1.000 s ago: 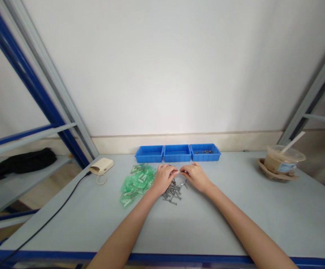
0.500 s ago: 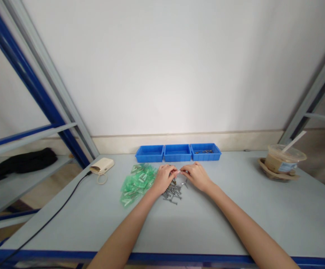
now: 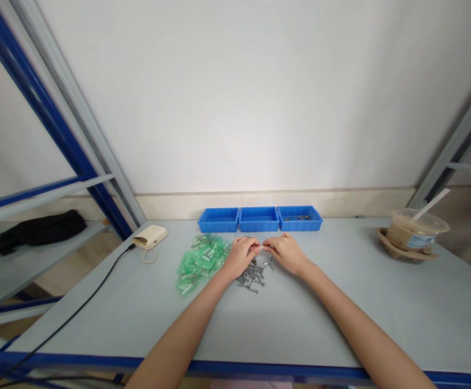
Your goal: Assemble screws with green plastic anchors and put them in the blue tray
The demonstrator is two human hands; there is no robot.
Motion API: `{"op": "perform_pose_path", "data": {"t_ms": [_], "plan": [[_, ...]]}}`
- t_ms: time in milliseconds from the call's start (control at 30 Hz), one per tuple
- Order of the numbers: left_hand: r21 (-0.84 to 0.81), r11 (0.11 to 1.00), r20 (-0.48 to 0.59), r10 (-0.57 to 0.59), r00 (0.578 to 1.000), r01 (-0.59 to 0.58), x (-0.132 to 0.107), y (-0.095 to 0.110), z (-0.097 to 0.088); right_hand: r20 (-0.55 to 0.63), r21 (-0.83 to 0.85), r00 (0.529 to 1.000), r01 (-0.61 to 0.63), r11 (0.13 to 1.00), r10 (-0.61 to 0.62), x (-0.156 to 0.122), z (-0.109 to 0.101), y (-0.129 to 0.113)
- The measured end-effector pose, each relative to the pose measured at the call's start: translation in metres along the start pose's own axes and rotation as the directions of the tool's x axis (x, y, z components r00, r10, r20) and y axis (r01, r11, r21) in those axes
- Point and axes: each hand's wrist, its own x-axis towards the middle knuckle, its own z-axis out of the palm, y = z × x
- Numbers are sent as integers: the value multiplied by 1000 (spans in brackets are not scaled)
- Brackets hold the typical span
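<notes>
My left hand (image 3: pixel 241 255) and my right hand (image 3: pixel 287 253) meet fingertip to fingertip above a pile of dark metal screws (image 3: pixel 252 275) on the grey table (image 3: pixel 340 302). Between the fingertips is a small pale piece (image 3: pixel 261 248), pinched from both sides; what it is cannot be made out. A heap of small green plastic bags (image 3: pixel 200 261) lies just left of my left hand.
Three blue trays stand in a row at the back: left (image 3: pixel 218 220), middle (image 3: pixel 258 219), and right (image 3: pixel 300 217) holding a few screws. A cream device (image 3: pixel 150 237) with a black cable sits at left. A lidded drink cup (image 3: pixel 413 233) stands at right. Shelf posts flank the table.
The hands stay together over the screws with only slight finger movement. The view has shifted a little to the left.
</notes>
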Motion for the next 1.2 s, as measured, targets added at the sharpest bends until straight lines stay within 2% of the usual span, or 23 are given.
{"op": "perform_pose_path", "data": {"t_ms": [167, 367, 467, 533, 600, 700, 767, 800, 900, 1000, 1100, 1200], "plan": [[21, 1000, -27, -3, 1000, 4, 0, -3, 0, 6, 35, 1000, -3, 999, 3, 0, 1, -1], [51, 997, -47, -64, 997, 66, 1, -6, 3, -11, 86, 999, -44, 995, 45, 1, 7, 0], [92, 992, -63, -79, 995, 85, 1, -9, 2, -52, 16, 997, -48, 999, 49, 3, 4, 5], [153, 984, -86, -80, 993, 93, 0, -12, 0, -128, -64, 988, -95, 993, 87, 6, 0, 15], [224, 970, -68, -84, 994, 98, -2, -14, -1, -230, -118, 958, -205, 972, 174, 9, -5, 31], [300, 950, 13, -89, 996, 81, -4, -16, -1, -367, -148, 876, -387, 910, 313, 10, -9, 61], [314, 947, 53, -82, 995, 61, -4, -18, -1, -409, -183, 841, -456, 871, 355, 6, -9, 77], [314, 948, 66, -76, 995, 52, -4, -18, -1, -415, -206, 839, -464, 862, 353, 4, -8, 83], [308, 951, 86, -62, 994, 33, -3, -17, -2, -411, -252, 862, -420, 872, 296, -4, -6, 82], [306, 952, 82, -36, 996, 9, -3, -14, -3, -368, -240, 904, -318, 917, 217, -4, -5, 58], [307, 952, 53, -4, 999, -12, -4, -10, -5, -184, -162, 981, -95, 982, 64, 1, 1, 28], [271, 963, 12, 11, 1000, -14, -3, -8, -7, -69, -68, 997, 25, 997, -30, 6, 12, 7]]}}
